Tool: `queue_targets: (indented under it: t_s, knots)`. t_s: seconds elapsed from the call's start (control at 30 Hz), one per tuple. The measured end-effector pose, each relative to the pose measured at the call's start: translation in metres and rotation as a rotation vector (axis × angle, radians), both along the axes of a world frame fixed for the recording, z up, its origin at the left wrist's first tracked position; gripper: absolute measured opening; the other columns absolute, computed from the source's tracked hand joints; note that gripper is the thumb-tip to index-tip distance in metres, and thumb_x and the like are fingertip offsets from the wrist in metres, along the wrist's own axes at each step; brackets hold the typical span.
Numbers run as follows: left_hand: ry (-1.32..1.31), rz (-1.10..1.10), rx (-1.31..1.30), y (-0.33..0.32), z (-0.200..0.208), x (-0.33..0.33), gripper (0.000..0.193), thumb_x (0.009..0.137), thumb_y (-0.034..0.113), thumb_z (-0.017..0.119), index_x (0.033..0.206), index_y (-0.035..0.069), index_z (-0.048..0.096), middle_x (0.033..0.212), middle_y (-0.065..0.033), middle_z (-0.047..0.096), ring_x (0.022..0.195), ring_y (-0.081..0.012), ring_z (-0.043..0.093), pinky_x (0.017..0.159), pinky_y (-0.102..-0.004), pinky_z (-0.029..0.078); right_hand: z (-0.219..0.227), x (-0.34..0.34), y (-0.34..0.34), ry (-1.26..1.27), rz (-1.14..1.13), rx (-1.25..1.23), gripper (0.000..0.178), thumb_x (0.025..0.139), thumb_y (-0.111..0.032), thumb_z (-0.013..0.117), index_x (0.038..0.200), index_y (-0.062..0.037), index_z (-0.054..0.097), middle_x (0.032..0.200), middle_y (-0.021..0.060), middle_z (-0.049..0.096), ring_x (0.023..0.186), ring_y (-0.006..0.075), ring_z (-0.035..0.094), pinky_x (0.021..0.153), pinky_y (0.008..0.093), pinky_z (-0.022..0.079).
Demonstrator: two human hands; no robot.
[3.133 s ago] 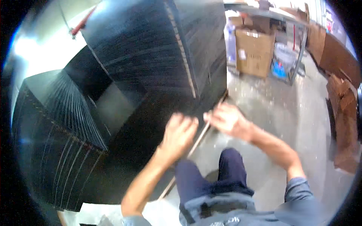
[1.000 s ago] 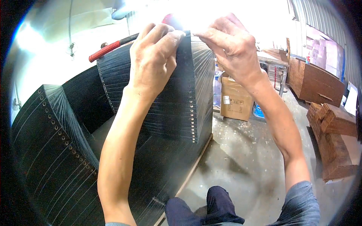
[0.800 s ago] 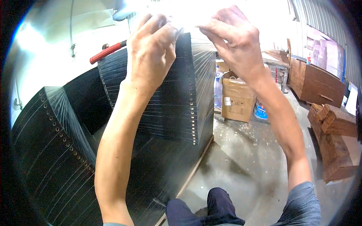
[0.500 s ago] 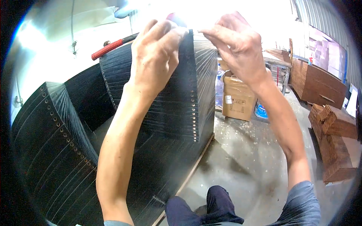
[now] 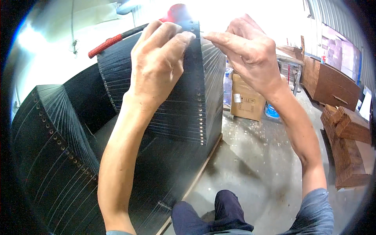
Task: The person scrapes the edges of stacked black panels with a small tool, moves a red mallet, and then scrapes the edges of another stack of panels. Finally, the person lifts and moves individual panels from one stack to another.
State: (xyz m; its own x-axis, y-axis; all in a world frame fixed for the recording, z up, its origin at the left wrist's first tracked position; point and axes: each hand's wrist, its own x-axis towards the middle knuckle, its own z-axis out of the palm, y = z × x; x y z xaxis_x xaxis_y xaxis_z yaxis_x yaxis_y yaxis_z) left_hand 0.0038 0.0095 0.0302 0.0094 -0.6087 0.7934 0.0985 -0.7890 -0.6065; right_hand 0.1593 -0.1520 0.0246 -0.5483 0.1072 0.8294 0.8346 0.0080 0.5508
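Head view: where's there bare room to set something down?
Widest: the speckled grey floor between the black structure and the brown wooden piece. Crowded: the structure's top corner, with left hand, right hand and red-handled tool; also around carton and tub.

The upper corner of a black, ridged structure [image 5: 168,121] rises between the left hand [image 5: 158,58] and right hand [image 5: 252,51], while a red-gripped tool [image 5: 105,46] bars the top edge beyond the left. Room to pass lies over the gray floor [image 5: 250,164], hemmed by a cardboard box [image 5: 247,100] ahead and brown wooden pieces [image 5: 352,143] at right.
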Motion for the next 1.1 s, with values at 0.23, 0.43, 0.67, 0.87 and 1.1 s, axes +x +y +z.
queue_targets:
  t_s: [0.23,0.43,0.67,0.87,1.1]
  knots:
    - [0.115,-0.021,-0.141,-0.007,-0.054,-0.003,0.026,0.074,-0.011,0.073,0.096,0.003,0.073,0.086,-0.0111,0.068,0.079,-0.0267,0.065,0.067,-0.0358,0.053,-0.038,-0.006,-0.008,0.028,0.001,-0.118,0.032,0.072,0.004,0.069,0.102,-0.0051,0.074,0.082,0.0132,0.057,0.081,0.031,0.061,0.07,0.0414,0.051]
    - [-0.046,-0.024,0.0,-0.005,-0.005,-0.01,0.023,0.076,-0.01,0.069,0.095,0.002,0.074,0.09,-0.0112,0.068,0.085,-0.0278,0.066,0.076,-0.0361,0.053,0.003,-0.008,0.002,-0.071,0.019,0.017,0.035,0.071,0.005,0.068,0.104,-0.0069,0.075,0.083,0.0135,0.058,0.081,0.0324,0.06,0.072,0.0431,0.051]
    - [0.144,-0.08,-0.154,-0.01,-0.094,-0.003,0.025,0.072,-0.01,0.071,0.094,0.003,0.074,0.086,-0.0116,0.066,0.074,-0.0278,0.061,0.062,-0.0353,0.051,-0.083,0.001,-0.011,0.005,-0.014,-0.209,0.041,0.072,0.005,0.066,0.112,-0.0011,0.072,0.075,0.0116,0.053,0.076,0.0299,0.057,0.068,0.0412,0.05]
    - [0.017,-0.021,-0.052,-0.003,-0.047,-0.009,0.022,0.075,-0.007,0.072,0.093,0.005,0.075,0.086,-0.011,0.067,0.077,-0.0261,0.063,0.067,-0.0352,0.052,-0.033,-0.005,0.001,-0.104,0.012,-0.026,0.044,0.079,0.006,0.071,0.116,-0.0168,0.078,0.07,0.0032,0.05,0.066,0.0177,0.05,0.056,0.0348,0.045]
    - [0.244,-0.074,-0.233,-0.017,-0.132,-0.014,0.025,0.07,-0.009,0.071,0.093,0.001,0.074,0.084,-0.0119,0.066,0.072,-0.0257,0.06,0.062,-0.0354,0.051,-0.12,-0.006,-0.014,0.017,0.003,-0.297,0.037,0.073,0.003,0.071,0.11,0.0018,0.072,0.077,0.008,0.055,0.07,0.0255,0.055,0.065,0.0362,0.051]
